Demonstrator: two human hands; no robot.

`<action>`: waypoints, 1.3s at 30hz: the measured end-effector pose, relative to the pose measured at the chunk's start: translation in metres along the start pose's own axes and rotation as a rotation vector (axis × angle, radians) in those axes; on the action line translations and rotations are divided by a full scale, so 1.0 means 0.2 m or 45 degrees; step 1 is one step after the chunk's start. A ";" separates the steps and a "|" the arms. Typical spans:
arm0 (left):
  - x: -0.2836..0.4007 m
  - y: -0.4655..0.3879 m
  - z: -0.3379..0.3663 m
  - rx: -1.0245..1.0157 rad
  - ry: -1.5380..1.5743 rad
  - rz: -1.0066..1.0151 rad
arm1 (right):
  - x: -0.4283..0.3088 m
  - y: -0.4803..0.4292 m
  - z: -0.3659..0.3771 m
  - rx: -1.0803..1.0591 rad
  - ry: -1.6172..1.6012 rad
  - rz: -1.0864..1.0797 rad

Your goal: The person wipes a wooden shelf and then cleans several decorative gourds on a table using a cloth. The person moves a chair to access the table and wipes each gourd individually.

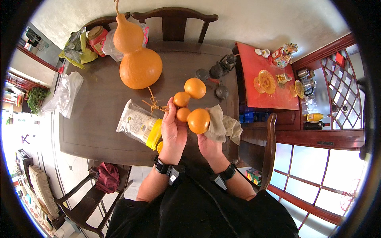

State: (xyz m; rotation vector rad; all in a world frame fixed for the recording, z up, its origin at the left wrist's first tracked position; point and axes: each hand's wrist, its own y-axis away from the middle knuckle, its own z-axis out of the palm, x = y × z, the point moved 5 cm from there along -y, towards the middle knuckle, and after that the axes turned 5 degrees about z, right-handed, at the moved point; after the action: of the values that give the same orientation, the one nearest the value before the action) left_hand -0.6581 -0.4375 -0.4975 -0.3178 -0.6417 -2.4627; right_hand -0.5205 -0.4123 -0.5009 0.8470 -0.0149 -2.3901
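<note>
My left hand (174, 134) grips two small orange bottle gourds by their narrow ends, where dry stems are tied together. The upper small gourd (195, 88) points away to the right. The lower small gourd (198, 121) has its round base over my right hand (209, 145), whose fingers hold a beige cloth (220, 123) against its right side. Part of the cloth hangs loose to the right. Beyond my hands, a large bottle gourd (140, 68) stands on the dark wooden table (98, 119), its stem upward.
Left of my left wrist lies a clear bag of paper cups (138, 126). Dark teapots (221, 91) and a lantern (228, 62) stand at the table's right. A red-lidded jar (97, 40), plastic tubs and bags sit at back left. Chairs (175, 23) surround the table; a red-topped cabinet (253, 89) adjoins it.
</note>
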 end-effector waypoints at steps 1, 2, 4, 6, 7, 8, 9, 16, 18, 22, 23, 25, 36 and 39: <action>0.00 0.00 -0.01 0.004 0.018 -0.008 | 0.01 0.00 0.00 -0.005 0.002 0.032; 0.00 -0.01 -0.01 0.012 0.030 -0.016 | 0.02 0.00 0.01 -0.010 -0.008 0.064; -0.01 -0.02 -0.02 0.009 0.059 -0.029 | 0.02 0.00 0.02 -0.064 0.292 0.035; -0.01 -0.02 -0.02 0.012 0.048 -0.055 | 0.02 -0.01 0.02 -0.140 0.160 0.032; -0.01 -0.02 -0.03 0.031 0.034 -0.067 | 0.01 -0.01 0.02 -0.203 0.083 0.015; -0.01 -0.01 -0.02 0.011 0.005 -0.053 | 0.03 -0.03 -0.04 0.051 0.084 0.130; -0.01 -0.01 -0.02 0.018 -0.036 -0.035 | 0.01 -0.04 -0.04 0.034 0.160 0.034; 0.05 0.00 0.02 -0.016 -0.316 0.166 | -0.16 -0.06 0.00 0.062 0.522 0.030; 0.03 0.01 0.05 -0.080 -0.340 0.116 | -0.22 -0.08 0.09 -0.005 1.193 -0.202; 0.00 0.03 0.11 -0.155 -0.542 0.140 | -0.25 -0.11 0.23 -0.100 1.892 -0.402; 0.00 0.04 0.12 -0.171 -0.510 0.120 | -0.24 -0.12 0.24 -0.112 1.852 -0.369; 0.00 0.05 0.14 -0.191 -0.505 0.094 | -0.23 -0.13 0.23 -0.059 1.809 -0.235; -0.02 0.03 0.08 -0.183 -0.453 -0.037 | -0.08 -0.15 0.00 0.120 0.957 0.246; -0.03 0.01 0.05 -0.176 -0.432 -0.064 | -0.07 -0.15 -0.01 0.096 0.770 0.419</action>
State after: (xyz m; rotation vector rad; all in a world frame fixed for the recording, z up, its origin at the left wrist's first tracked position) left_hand -0.6513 -0.4324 -0.4905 -0.7955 -0.6218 -2.5288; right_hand -0.5264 -0.3794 -0.4997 1.4485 -0.0039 -1.7667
